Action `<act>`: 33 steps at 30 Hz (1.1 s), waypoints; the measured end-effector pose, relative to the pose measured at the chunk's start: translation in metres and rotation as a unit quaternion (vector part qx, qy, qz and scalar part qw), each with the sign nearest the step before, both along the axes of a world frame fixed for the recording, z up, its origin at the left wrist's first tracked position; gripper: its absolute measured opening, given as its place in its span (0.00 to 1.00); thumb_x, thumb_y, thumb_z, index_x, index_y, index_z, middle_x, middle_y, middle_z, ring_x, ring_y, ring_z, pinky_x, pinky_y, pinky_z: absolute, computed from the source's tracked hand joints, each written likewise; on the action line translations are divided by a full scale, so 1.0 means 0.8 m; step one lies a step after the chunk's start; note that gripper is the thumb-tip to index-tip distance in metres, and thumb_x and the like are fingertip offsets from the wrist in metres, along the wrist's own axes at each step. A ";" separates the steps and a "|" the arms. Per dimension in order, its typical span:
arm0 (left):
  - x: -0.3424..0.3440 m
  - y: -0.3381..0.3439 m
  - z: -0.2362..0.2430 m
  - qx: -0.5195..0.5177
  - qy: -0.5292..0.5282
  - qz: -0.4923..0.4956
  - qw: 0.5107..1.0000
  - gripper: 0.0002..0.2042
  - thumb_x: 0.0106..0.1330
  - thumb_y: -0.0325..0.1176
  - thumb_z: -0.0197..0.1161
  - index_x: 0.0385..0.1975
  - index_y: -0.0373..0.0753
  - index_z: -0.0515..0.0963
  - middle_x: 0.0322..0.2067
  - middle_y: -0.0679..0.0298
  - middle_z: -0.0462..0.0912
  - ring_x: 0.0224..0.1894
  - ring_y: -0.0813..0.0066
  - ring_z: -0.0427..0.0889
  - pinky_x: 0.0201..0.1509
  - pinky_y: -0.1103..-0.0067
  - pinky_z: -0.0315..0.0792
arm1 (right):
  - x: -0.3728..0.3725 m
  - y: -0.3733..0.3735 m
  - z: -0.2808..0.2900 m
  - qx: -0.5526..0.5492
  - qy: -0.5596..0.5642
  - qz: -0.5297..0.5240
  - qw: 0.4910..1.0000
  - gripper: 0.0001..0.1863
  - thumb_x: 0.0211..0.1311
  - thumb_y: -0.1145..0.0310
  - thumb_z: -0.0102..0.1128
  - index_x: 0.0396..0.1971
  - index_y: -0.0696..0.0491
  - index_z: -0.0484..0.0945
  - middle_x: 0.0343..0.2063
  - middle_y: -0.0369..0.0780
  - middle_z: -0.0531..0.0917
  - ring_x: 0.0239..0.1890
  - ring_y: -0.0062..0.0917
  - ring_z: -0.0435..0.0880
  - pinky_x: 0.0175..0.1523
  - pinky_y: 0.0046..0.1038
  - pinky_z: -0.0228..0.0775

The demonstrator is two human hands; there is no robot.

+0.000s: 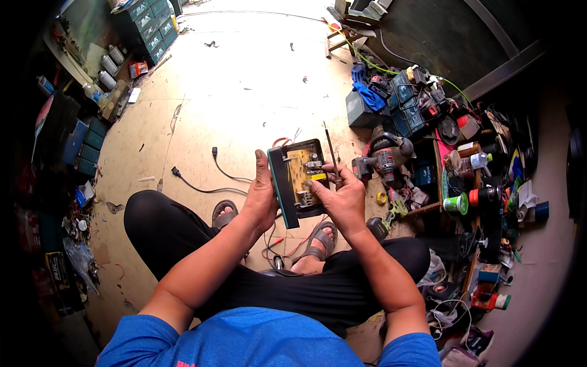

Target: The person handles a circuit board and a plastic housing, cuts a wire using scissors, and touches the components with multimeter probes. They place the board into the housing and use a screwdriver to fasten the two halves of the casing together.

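Note:
Between my hands, above my lap, is an opened electronic device case (283,183) with a dark shell and teal outer side. A yellowish circuit board (297,174) with upright parts and a yellow component shows inside it. My left hand (262,199) grips the case's left side, thumb up along the edge. In my right hand (345,199) is a thin dark screwdriver (330,144), its shaft pointing up and away. That hand's thumb and fingers also reach to the right edge of the case and board; exact contact there is partly hidden.
Black cables with plugs (214,189) lie on the floor (202,122) left of the case. Red and black leads (275,241) run between my feet. To the right are a cordless drill (385,162), a battery-like box (364,110) and cluttered shelving (465,183). Stacked boxes (143,27) stand far left.

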State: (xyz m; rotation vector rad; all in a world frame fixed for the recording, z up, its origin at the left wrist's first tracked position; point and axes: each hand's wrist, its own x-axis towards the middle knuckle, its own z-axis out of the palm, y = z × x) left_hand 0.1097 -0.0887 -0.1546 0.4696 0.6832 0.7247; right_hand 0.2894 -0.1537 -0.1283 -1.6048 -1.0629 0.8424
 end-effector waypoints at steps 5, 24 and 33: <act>0.005 0.003 -0.002 -0.097 -0.055 0.032 0.993 0.43 0.81 0.71 0.36 0.75 0.38 0.69 0.68 0.50 0.80 0.66 0.54 0.84 0.70 0.54 0.81 | 0.003 -0.002 0.006 0.001 0.011 0.009 1.000 0.22 0.61 0.76 0.81 0.53 0.63 0.83 0.42 0.41 0.92 0.44 0.17 0.90 0.49 0.22 0.85; 0.001 0.007 -0.021 -0.135 -0.128 -0.017 0.982 0.38 0.81 0.65 0.41 0.74 0.39 0.72 0.66 0.51 0.82 0.63 0.55 0.86 0.70 0.54 0.80 | 0.013 -0.005 -0.009 0.022 -0.130 0.016 0.991 0.25 0.58 0.70 0.85 0.52 0.65 0.85 0.43 0.47 0.93 0.44 0.22 0.93 0.50 0.26 0.86; 0.000 0.010 -0.035 -0.147 -0.167 -0.023 0.975 0.39 0.82 0.67 0.39 0.75 0.38 0.70 0.67 0.50 0.81 0.64 0.52 0.85 0.71 0.53 0.78 | 0.007 -0.004 0.013 -0.073 -0.098 0.007 0.992 0.24 0.56 0.70 0.85 0.50 0.64 0.85 0.40 0.46 0.93 0.42 0.21 0.91 0.48 0.25 0.84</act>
